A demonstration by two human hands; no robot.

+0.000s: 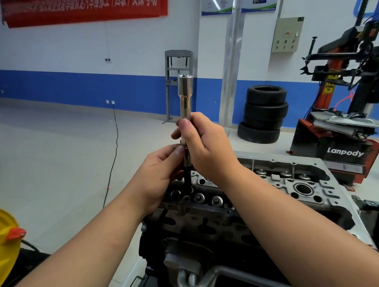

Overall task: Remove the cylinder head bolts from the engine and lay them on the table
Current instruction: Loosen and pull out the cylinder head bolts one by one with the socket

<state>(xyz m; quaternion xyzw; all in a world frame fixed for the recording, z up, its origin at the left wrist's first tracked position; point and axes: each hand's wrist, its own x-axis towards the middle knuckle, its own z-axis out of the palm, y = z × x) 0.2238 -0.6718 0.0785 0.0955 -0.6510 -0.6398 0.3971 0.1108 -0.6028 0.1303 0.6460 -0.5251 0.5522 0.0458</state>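
Both hands meet above the engine point(235, 212), at its left end. The right hand point(204, 144) has its fingers and thumb curled round the lower part of a long chrome socket point(183, 94), which stands upright with its open end up. Just below, the left hand point(160, 174) pinches a dark cylinder head bolt point(187, 175) between thumb and fingers; the bolt's upper end sits in the socket's lower end, and its lower end reaches down to the cylinder head point(292, 185), though whether it is clear of its hole cannot be told. The head's open top shows round valve spring caps point(216, 200) in a row. Beyond the engine stand a stack of tyres point(263, 113) and a red tyre changer point(345, 121), with a red banner point(84, 3) on the far wall.
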